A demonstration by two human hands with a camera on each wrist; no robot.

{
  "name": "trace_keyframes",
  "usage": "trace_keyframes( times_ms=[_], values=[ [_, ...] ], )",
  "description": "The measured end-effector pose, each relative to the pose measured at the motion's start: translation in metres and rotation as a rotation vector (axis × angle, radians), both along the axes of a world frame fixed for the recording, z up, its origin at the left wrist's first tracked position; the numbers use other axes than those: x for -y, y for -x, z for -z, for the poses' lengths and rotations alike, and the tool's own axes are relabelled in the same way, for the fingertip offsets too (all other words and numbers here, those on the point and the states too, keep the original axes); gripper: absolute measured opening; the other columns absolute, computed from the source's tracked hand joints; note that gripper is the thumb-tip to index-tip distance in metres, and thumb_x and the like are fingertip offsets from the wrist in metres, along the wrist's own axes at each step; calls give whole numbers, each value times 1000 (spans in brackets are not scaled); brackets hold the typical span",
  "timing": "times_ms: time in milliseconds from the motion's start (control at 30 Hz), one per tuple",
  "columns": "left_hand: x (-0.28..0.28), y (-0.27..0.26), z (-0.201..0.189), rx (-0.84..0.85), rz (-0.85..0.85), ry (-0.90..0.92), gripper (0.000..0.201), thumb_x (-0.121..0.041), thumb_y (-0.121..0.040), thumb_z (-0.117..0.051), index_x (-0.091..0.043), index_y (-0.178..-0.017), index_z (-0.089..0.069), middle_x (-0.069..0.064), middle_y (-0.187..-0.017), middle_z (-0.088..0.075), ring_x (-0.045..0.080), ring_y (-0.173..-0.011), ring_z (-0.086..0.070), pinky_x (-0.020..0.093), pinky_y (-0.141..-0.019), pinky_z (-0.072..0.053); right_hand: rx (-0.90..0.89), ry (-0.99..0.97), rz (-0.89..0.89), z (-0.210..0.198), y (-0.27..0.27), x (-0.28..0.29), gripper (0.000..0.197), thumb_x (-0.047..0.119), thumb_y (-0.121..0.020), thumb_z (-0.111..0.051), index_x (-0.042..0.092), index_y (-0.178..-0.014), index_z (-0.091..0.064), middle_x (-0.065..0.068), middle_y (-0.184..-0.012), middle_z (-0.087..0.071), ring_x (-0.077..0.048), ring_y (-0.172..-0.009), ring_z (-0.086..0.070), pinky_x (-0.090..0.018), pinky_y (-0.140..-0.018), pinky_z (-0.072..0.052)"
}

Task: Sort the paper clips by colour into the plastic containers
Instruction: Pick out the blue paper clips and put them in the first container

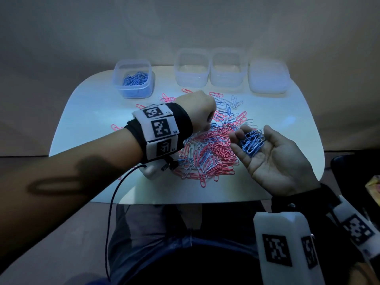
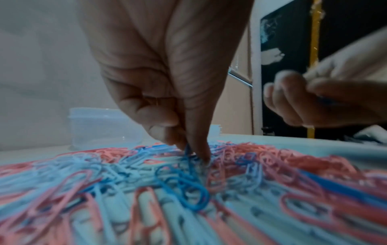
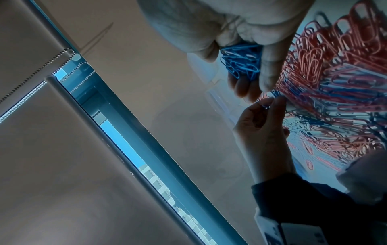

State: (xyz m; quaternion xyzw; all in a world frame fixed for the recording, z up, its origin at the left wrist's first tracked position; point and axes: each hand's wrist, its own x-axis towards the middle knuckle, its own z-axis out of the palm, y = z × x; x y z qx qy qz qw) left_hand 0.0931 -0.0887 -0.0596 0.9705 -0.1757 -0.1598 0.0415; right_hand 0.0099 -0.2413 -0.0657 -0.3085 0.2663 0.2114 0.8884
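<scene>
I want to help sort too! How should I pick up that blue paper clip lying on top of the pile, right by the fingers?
Probably pinch the blue paper clip by its rounded end loop, coming straight down from above with thumb and one finger. It lies flat on the mixed pile, tangled with neighbours, so a side approach would likely drag others along.

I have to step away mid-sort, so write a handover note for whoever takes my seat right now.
Left hand: fingertips pinching a blue clip out of the mixed pile.
Right hand: palm up, cupped round a bunch of blue clips.
Containers along the table's far edge: the leftmost tub holds blue clips; the two middle tubs look empty; the rightmost tub can't be judged.
Done: part of the blue.
Left: remaining blue, all pink and white.
</scene>
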Motion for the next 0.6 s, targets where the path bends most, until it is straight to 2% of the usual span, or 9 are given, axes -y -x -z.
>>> trace_keyframes(
  times_ms=[100, 167, 333, 467, 567, 600],
  values=[
    [1, -2, 1, -63, -8, -26, 9, -11, -85, -54, -10, -83, -63, 14, -82, -56, 29, -77, -50, 27, -63, -35, 15, -13, -10, -2, -2, -2, 49, 34, -99, -26, 2, -82, -60, -8, -66, -67, -18, -63, -70, -26, -64, -57],
    [1, -4, 1, -107, -29, -23, 8, -12, -84, -55, -8, -81, -62, 12, -80, -54, 26, -74, -46, 26, -63, -35, 24, -15, -17, -2, -3, -3, 49, 34, -99, -25, 2, -83, -59, -8, -68, -68, -18, -65, -71, -25, -63, -57],
    [2, -6, -1, -76, -28, -14, 10, -15, -83, -63, -7, -87, -67, 8, -80, -55, 22, -76, -48, 28, -66, -37, 26, -26, 7, -4, -2, -2, 57, 33, -99, -27, 0, -71, -66, -11, -70, -69, -20, -66, -71, -26, -62, -57],
    [0, -5, 1, -92, -24, -28, 10, -10, -88, -49, -8, -80, -55, 13, -80, -51, 25, -75, -44, 27, -64, -33, 29, -23, 14, -3, 0, 0, 58, 32, -99, -27, 0, -71, -66, -11, -71, -69, -21, -67, -71, -27, -63, -57],
    [-4, -3, 4, -105, -69, -9, 15, -11, -92, -43, -4, -86, -55, 17, -89, -52, 27, -82, -47, 28, -65, -35, 22, -24, 18, -3, 0, 0, 54, 32, -99, -28, 1, -74, -64, -11, -71, -69, -20, -66, -71, -26, -63, -57],
    [-6, -2, 3, -108, -81, 5, 16, -11, -93, -42, -3, -86, -55, 18, -89, -52, 28, -82, -47, 29, -61, -35, 21, -27, 22, -3, 0, -1, 54, 32, -99, -28, 0, -74, -64, -11, -70, -69, -20, -65, -71, -26, -63, -57]
  ],
)
